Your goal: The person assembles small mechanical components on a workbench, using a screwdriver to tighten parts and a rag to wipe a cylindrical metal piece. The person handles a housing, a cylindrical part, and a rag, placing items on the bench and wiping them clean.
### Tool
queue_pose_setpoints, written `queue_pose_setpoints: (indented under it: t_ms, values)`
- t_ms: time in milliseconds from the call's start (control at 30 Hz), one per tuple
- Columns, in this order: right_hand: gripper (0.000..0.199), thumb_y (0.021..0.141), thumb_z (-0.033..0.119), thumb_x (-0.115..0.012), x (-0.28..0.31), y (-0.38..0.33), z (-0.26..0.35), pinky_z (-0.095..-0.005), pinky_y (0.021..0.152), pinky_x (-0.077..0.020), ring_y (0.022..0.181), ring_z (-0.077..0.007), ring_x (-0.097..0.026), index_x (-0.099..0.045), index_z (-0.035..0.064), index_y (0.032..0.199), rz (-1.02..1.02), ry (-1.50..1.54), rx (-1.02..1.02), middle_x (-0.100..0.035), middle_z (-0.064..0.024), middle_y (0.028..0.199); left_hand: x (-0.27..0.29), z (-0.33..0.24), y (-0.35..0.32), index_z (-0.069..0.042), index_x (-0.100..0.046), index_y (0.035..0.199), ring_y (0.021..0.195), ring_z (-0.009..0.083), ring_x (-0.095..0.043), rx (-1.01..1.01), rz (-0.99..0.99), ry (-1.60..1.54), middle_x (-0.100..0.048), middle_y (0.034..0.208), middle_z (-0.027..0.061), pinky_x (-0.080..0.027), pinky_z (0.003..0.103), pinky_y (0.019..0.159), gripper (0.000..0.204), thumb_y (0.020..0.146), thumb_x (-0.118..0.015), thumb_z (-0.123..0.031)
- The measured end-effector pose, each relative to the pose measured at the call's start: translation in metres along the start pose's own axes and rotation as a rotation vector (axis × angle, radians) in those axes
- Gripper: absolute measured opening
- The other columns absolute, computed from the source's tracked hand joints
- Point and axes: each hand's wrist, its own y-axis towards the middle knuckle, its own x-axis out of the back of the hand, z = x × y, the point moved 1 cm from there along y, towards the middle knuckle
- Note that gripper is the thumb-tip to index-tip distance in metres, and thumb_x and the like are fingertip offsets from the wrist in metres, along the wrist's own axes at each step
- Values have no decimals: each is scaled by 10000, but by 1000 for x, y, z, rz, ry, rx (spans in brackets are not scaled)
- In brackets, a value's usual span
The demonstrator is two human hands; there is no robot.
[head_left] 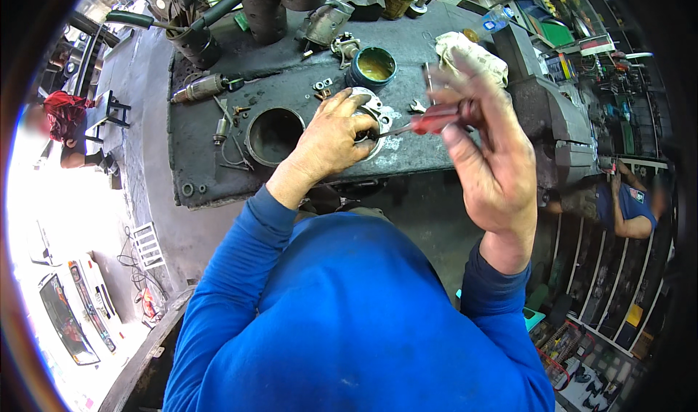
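The left hand [331, 139] lay palm-down on the greasy bench [218, 172], fingers curled over a round metal part [374, 110] and pressing it in place; the hand hid most of that part. The right hand [488, 154] was raised just beside it, closed around the red handle of a screwdriver [435, 119], forefinger stretched up, with the thin blade pointing left to the part under the left fingers. The right hand looked blurred.

Left of the held part, nearly touching the left hand, a round bore [275, 136] opened in the bench. Behind the hands stood a tin [372, 66] with yellowish grease inside, and a dirty rag [465, 52] lay to its right, partly behind the raised fingers. Small nuts and brackets [323, 86] were scattered between tin and bore. A cylindrical motor piece [200, 88] rested near the bench's left end, and dark cylinders [262, 8] with a hose [218, 8] crowded the far edge. A person in a red cap [65, 110] sat far left; another in blue [627, 205] crouched at the right. The blue sleeves [240, 266] filled the lower view.
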Motion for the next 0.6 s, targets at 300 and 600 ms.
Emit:
queue_pose_setpoints:
  t_ms: [300, 600]
  values:
    - [405, 1010, 207, -756, 3, -6, 0, -347, 878, -533, 895, -151, -671, -673, 28, 1364, 43, -187, 83, -742, -55, 1032, -2, -1, 1, -185, -778, 1143, 1497, 466, -443, 8, -4, 24, -557, 1560, 180, -350, 545, 1256, 300, 853, -800, -257]
    - [479, 993, 81, -745, 2, -10, -5, -329, 915, -556, 911, -157, -672, -615, -13, 1444, 122, -280, 86, -737, -94, 1183, -3, 0, 2, -177, -776, 1157, 1508, 453, -433, 20, 12, 36, -550, 1569, 169, -340, 547, 1264, 314, 859, -806, -270]
